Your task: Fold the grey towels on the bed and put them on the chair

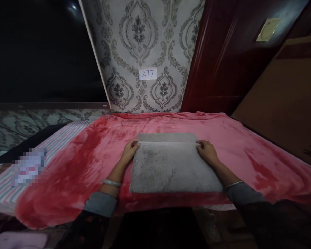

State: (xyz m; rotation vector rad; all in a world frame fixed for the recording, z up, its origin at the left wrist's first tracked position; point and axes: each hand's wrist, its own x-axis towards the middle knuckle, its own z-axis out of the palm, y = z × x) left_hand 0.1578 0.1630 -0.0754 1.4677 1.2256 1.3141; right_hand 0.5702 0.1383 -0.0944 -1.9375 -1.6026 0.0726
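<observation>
A grey plush mat [176,169] lies on a pink and red fleece blanket [93,166]. A pale edge runs across it near its far side, and a strip of grey plush shows beyond that edge. My left hand [131,149] pinches the left end of the pale edge between thumb and fingers. At the opposite end, my right hand [206,150] grips the same edge, fingers curled. Whether the mat is one folded piece or two layers, I cannot tell.
A striped cloth [64,138] shows at the left, with a blurred-out item [29,167] on it. Behind are a large dark screen [41,52], patterned wallpaper with a paper label [148,73] reading 277, and a dark red panel [217,52]. A brown cardboard-like panel [282,97] leans at the right.
</observation>
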